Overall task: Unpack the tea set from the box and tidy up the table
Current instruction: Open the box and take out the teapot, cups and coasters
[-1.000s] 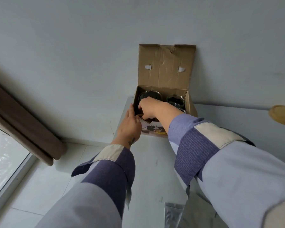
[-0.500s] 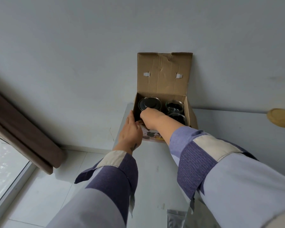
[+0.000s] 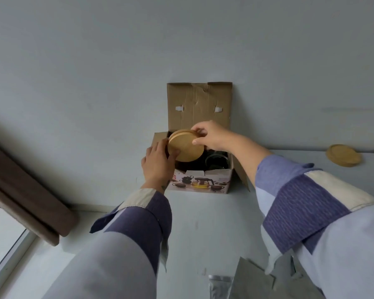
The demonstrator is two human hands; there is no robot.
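Box (image 3: 200, 182): print unreadable | both hands grip wooden coaster (image 3: 185, 145), possibly 2 stacked

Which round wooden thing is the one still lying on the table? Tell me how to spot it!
Start at the open cardboard box against the wall, then look far right along the white table. There, alone near the wall, lies a round wooden coaster. Unlike the other wooden disc, held over the box by both hands, nobody touches it.

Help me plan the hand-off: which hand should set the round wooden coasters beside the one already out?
Right hand: it grips the round wooden coasters, and the lone wooden coaster lies on its side of the cardboard box.
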